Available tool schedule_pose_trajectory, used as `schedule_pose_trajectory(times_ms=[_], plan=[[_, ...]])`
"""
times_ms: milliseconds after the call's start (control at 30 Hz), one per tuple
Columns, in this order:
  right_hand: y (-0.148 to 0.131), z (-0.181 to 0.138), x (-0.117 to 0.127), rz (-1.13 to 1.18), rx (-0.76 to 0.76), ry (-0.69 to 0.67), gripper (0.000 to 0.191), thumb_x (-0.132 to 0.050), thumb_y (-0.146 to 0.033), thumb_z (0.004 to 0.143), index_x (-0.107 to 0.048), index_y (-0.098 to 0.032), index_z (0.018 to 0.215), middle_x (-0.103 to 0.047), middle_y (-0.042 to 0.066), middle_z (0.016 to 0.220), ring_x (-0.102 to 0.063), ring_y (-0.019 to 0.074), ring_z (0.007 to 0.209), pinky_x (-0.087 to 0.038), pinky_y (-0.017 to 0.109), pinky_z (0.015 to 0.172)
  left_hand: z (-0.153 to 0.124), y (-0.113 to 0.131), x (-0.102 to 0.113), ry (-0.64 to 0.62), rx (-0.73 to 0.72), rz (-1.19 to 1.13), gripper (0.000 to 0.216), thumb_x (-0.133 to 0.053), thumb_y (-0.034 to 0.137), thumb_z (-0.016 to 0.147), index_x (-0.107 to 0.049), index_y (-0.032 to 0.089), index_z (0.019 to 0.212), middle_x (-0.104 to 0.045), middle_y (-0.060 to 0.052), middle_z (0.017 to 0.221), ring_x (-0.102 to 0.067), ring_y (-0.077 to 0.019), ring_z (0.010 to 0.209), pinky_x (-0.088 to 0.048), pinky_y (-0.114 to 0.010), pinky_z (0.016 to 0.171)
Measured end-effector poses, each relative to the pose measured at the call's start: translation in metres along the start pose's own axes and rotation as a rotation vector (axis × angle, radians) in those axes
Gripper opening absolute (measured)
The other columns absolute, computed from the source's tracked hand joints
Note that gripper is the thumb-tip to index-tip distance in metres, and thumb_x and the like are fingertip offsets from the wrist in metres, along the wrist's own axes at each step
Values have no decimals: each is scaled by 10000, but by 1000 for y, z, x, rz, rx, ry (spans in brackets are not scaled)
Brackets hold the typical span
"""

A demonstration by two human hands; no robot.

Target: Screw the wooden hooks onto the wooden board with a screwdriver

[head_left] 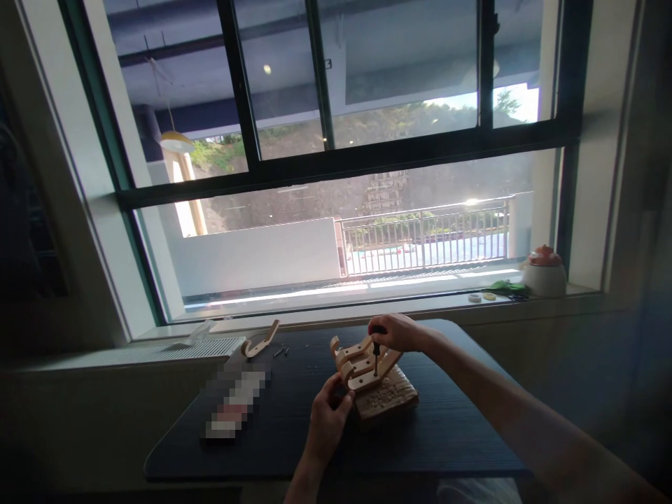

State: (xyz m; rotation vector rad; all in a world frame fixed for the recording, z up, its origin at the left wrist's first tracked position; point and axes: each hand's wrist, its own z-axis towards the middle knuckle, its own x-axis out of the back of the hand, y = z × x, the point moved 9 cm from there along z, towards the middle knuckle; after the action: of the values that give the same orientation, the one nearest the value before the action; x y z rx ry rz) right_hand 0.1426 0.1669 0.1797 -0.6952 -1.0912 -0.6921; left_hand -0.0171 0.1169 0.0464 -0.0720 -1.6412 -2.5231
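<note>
A wooden board [391, 399] with several curved wooden hooks [360, 367] fixed on it lies on the dark table [441, 434]. My right hand [396, 332] is closed round the black handle of a small screwdriver [376, 353], which stands upright with its tip on a hook. My left hand [326, 416] pinches the near end of the front hook, at the board's left side.
A loose wooden hook [261, 339] and a few small screws [281, 351] lie at the table's far left. A flat blurred box [236, 406] rests on the left part. On the window sill stand a white pot with a pink lid [543, 273] and green scissors [507, 287].
</note>
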Motion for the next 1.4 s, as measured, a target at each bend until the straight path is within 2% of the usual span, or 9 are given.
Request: schedule_pose_trajectory(times_ms=[233,333,467,667,900,1200,1300,1400], plan=[[2,1,-4,-26,-34,-3,235,-507,-359,800,-656,-216,914,-676,27,823,-574,146,718,-344,232,611,-1,4,2,28,21,39,421,-629,349,723,-608,154,1096,-678,-70,1063,-657,-194,847,-550,-301,752],[2,0,-4,-47,-54,0,263,-499,-391,807,-654,-206,913,-674,39,819,-576,154,712,-332,238,593,-1,5,4,51,13,42,422,-644,357,708,-619,146,1073,-687,-78,1037,-659,-195,811,-555,-307,730],[3,-2,1,-84,-69,1,276,-493,-405,803,-657,-202,895,-671,51,795,-579,167,685,-311,249,563,-1,2,1,22,12,2,462,-642,394,716,-604,141,1100,-677,-92,1067,-657,-181,759,-553,-296,707],[-3,-2,8,-107,-24,-2,272,-512,-353,794,-644,-253,1011,-682,25,848,-597,173,732,-322,246,587,0,-2,3,45,54,32,547,-659,478,673,-618,136,1098,-684,-88,1047,-651,-175,729,-548,-274,673],[-10,1,5,-98,-3,-25,234,-497,-349,815,-669,-233,924,-680,29,831,-590,169,751,-333,246,608,-1,1,3,37,34,36,477,-635,406,712,-606,144,1110,-671,-85,1079,-656,-181,791,-547,-277,712],[-7,8,7,-105,-42,-9,307,-522,-433,787,-696,-191,863,-683,74,803,-591,192,718,-340,262,581,-2,3,3,38,13,20,449,-650,381,708,-619,158,1097,-677,-88,1073,-658,-188,776,-552,-295,711],[-8,8,10,-93,-19,4,304,-543,-416,759,-688,-222,943,-688,53,824,-594,194,716,-342,262,579,-2,2,3,32,29,31,447,-643,382,710,-621,155,1095,-676,-83,1077,-658,-194,796,-551,-288,707],[-10,8,11,-60,20,7,290,-504,-319,775,-669,-248,1003,-687,17,817,-585,155,689,-344,239,584,-1,-1,2,27,43,30,457,-636,384,711,-617,148,1102,-676,-87,1076,-657,-197,791,-552,-289,694]])
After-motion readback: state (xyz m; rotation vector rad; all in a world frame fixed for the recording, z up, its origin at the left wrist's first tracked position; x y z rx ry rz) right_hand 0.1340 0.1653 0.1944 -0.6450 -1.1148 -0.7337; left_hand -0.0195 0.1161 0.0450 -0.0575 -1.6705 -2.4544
